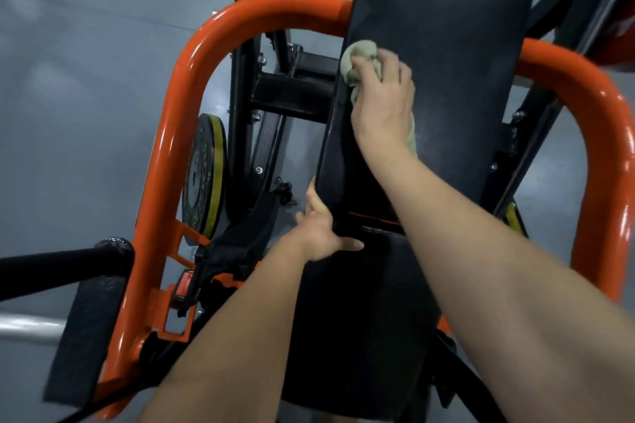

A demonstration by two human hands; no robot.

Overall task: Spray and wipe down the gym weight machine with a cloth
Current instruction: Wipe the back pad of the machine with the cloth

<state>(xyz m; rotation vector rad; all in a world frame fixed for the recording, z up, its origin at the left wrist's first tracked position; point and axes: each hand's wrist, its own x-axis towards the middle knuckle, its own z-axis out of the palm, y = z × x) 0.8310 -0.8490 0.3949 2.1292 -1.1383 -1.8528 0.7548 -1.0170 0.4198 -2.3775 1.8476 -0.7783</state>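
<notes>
While a crumpled pale green cloth (357, 62) is pressed to the left edge of the long black padded backrest (446, 62), it is gripped by the right hand (385, 96), fingers curled round it. The backrest's lower left corner is grasped by the left hand (323, 233), just above a black seat pad (360, 319). Both pads are flanked by a glossy orange tubular frame (178, 113)

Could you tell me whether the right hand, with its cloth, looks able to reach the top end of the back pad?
Probably yes: the right hand holds the cloth against the back pad, and bare padding runs unobstructed to its top, though the arm looks stretched.
</notes>
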